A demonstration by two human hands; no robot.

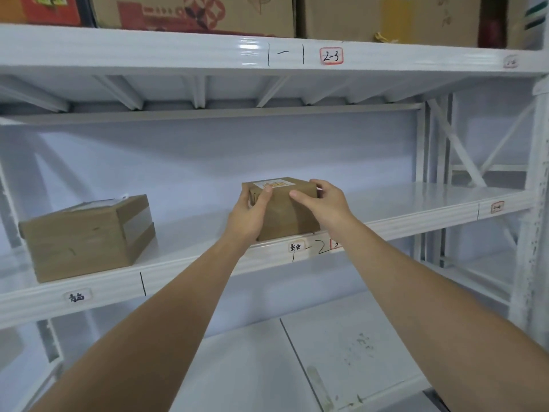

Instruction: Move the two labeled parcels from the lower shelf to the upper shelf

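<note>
A small brown cardboard parcel [285,215] with a white and orange label on top sits at the front edge of the white middle shelf [416,215]. My left hand [249,215] grips its left side, and my right hand [323,203] holds its right side and top edge. A larger brown parcel [86,236] with a white label on top rests on the same shelf to the left, apart from my hands. The white shelf below [341,352] holds no parcel in view.
The top shelf beam [178,52] carries a "2-3" tag [331,55] and several big cartons [193,13] above it. White uprights and cross braces [457,150] stand at the right. Bare shelf surface lies between and to the right of the parcels.
</note>
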